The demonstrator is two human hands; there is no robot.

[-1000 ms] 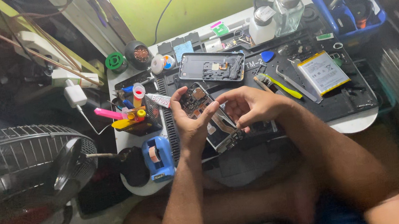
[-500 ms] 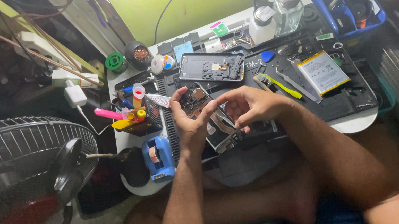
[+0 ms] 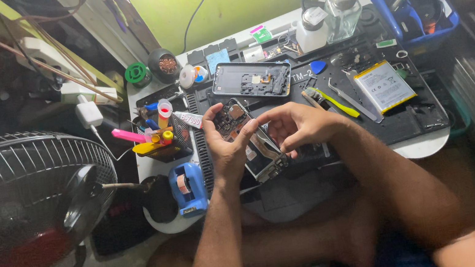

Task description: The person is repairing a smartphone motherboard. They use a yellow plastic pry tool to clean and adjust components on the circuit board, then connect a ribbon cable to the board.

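My left hand (image 3: 228,147) grips the opened phone (image 3: 249,140) at the mat's centre, thumb laid across its exposed board. My right hand (image 3: 298,126), at 3 o'clock of it, has fingertips pressed together above its lower half. A second phone shell (image 3: 251,79) lies at 12 o'clock, a battery (image 3: 384,85) at 2 o'clock.

This is a cramped phone-repair workbench: a small white table (image 3: 431,143) under a black work mat (image 3: 415,118), strewn with an opened phone back shell (image 3: 251,79), a flat loose battery (image 3: 384,85), clear solvent bottles (image 3: 342,12) and a blue tape dispenser (image 3: 187,188).
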